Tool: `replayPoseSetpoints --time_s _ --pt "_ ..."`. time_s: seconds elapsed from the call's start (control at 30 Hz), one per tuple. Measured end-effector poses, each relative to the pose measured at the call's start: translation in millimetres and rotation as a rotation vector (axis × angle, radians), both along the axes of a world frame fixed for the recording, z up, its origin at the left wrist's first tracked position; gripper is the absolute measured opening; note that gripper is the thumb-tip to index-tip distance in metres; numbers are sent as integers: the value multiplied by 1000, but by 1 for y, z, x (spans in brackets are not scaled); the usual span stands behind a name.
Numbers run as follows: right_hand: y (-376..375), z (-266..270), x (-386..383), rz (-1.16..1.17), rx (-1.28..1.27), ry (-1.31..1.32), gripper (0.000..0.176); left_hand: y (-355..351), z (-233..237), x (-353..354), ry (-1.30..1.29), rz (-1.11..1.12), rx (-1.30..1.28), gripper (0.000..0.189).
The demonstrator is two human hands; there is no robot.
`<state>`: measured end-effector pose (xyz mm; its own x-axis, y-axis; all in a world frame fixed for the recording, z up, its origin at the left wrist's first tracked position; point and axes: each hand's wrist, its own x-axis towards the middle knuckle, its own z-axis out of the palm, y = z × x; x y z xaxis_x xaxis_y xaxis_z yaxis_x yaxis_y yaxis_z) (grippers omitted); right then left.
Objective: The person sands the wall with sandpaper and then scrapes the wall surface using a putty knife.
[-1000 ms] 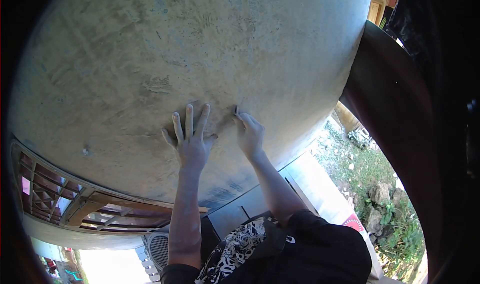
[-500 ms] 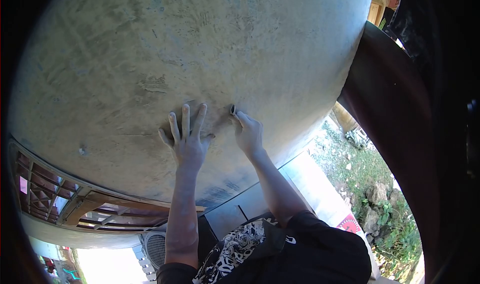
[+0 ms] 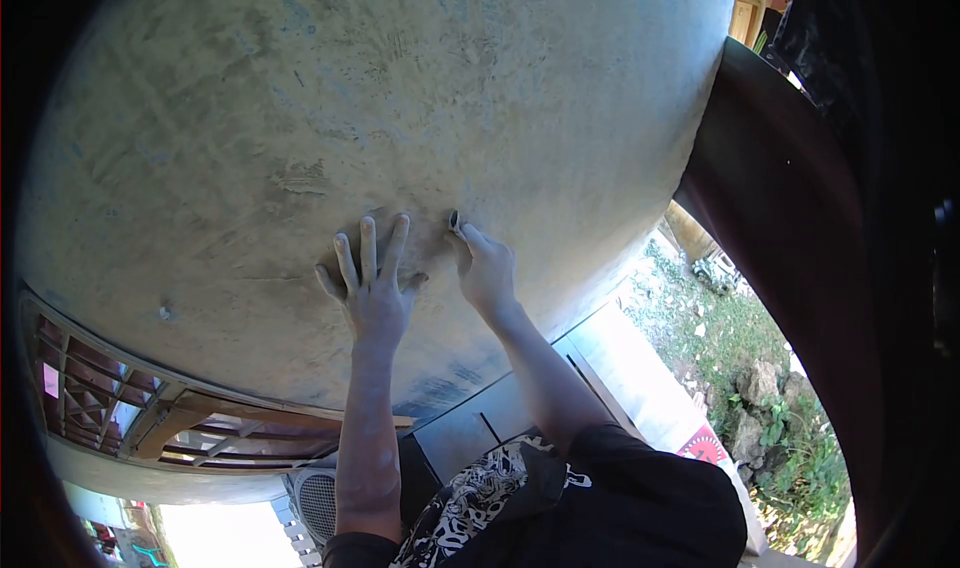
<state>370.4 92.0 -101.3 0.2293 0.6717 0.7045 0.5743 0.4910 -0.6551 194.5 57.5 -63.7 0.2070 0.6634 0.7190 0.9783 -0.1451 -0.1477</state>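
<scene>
Before me rises a plastered wall [image 3: 400, 108], patchy grey-beige with bluish spots and scraped marks. My left hand [image 3: 375, 293] lies flat against it with fingers spread, and pale dust coats the skin. To its right, my right hand [image 3: 487, 273] is closed on a small dark, curled piece of sandpaper [image 3: 456, 222], pinched between thumb and fingers at the wall's surface. Part of the sandpaper is hidden by the fingers. A rough, scratched patch [image 3: 303, 178] shows on the plaster above and left of my left hand.
A wooden window frame [image 3: 160, 423] with bars runs along the lower left. A round grille [image 3: 318, 503] sits near my left forearm. White tiles [image 3: 640, 368] edge the wall at lower right, with grass and rocks [image 3: 750, 433] beyond. A dark curved surface [image 3: 790, 218] fills the right side.
My right hand has moved slightly left with the sandpaper, closer to my left hand. My left hand remains flat in about the same place. The view has shifted slightly.
</scene>
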Motion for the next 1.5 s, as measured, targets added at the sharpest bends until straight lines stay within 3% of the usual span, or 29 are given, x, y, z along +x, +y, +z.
replayPoseSetpoints --time_s 0.17,0.27,0.43,0.6,0.67,0.77,0.83,0.93,1.07,1.13,1.17,1.27,1.33,1.43,1.5 --pt "15 -78 33 -97 -14 88 13 2 -3 -2 -10 -8 0 111" --pt "15 -82 34 -107 -125 134 13 1 -3 0 -13 -4 5 110" --pt "8 -18 4 1 65 118 11 2 -4 1 -10 7 0 111" --pt "14 -79 30 -42 40 107 9 1 -1 0 31 -27 28 115" --pt "20 -106 38 -73 -188 160 10 4 -2 1 32 -25 35 115" --pt "15 -88 22 -51 -88 240 11 -3 -4 -3 23 -17 13 114" --pt "16 -55 10 2 84 125 14 5 -4 4 -6 -22 -15 114" --pt "11 -23 -4 103 -32 132 18 4 -8 1 -42 -17 13 110" --pt "16 -77 22 39 59 123 19 -1 -5 2 -18 19 -14 110" --pt "18 -102 37 -94 -191 168 19 1 -6 1 33 2 4 116" --pt "19 -105 33 -89 -185 167 19 0 -5 2 32 7 10 116" --pt "17 -75 13 -151 -110 301 19 1 -3 0 26 3 -26 115" --pt "8 -15 -2 -64 160 210 19 1 -11 1 35 11 1 114" --pt "13 -24 -5 -68 74 154 19 -1 -9 1 -6 -13 -58 112" --pt "18 -60 5 -99 47 179 15 -1 -8 3 13 0 -46 111"
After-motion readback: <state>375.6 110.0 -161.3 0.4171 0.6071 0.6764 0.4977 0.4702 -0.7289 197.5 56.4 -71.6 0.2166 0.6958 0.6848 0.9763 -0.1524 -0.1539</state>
